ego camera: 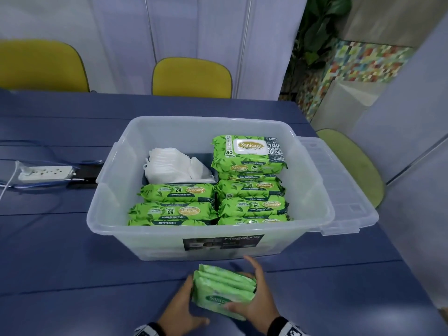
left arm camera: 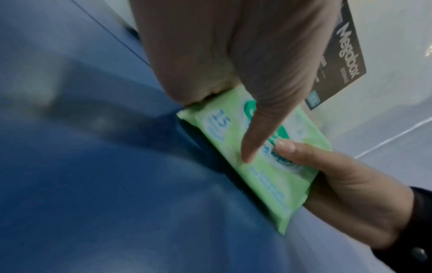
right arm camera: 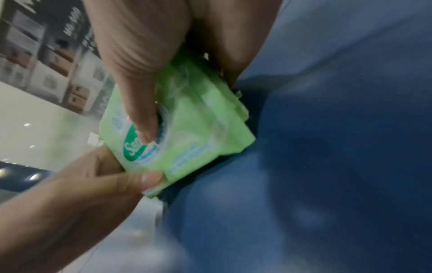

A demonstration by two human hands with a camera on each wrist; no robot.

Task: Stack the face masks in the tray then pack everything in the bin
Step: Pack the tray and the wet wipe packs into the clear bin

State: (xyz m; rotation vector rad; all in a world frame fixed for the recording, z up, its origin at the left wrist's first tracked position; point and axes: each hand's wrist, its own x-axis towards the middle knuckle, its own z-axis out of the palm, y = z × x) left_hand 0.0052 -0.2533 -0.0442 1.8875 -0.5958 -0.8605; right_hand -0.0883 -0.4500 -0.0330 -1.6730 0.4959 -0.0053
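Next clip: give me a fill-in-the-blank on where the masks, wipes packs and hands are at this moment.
1. The white face masks sit in a grey tray inside the clear plastic ____.
2. Both hands hold a stack of small light-green wipes packs above the ____ table.
3. The left hand and right hand grip the stack from ____ sides.
4. The bin's clear lid lies to its ____.

Missing: bin; blue; opposite; right

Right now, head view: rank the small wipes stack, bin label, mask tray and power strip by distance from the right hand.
1. Small wipes stack: in the right hand, at the near table edge.
2. Bin label: just beyond, on the bin's front wall.
3. Mask tray: inside the bin, back left.
4. Power strip: far left on the table.
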